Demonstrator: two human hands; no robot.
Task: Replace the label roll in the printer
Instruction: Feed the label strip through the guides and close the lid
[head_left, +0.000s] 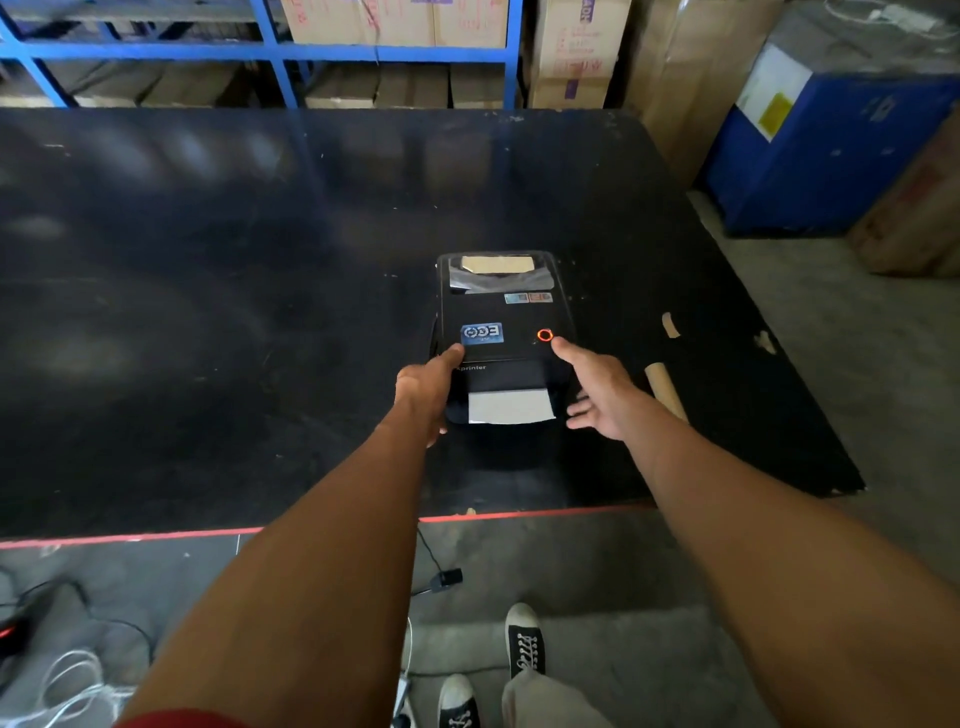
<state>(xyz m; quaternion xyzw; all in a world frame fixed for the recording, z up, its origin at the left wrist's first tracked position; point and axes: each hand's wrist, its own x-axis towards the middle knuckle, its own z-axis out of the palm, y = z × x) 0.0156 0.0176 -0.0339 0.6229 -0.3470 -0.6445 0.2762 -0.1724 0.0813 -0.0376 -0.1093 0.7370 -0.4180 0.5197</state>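
— Two hands at the machine. How far along would you say this is?

— Nearly finished, by my guess. Nearest us, the left hand grips the front left corner of the printer, thumb on top, fingers curled down the side. The right hand holds nothing: its fingers are spread loose, and the forefinger points just beside the glowing button.

— And the labels?

— A label strip sticks out of the front slot. The lid is down, and a roll shows through its window at the back. A bare cardboard tube lies on the table to the right, probably the spent core.

— So what's left?

— Likely a press of that button to feed and check, then clearing the tube away.
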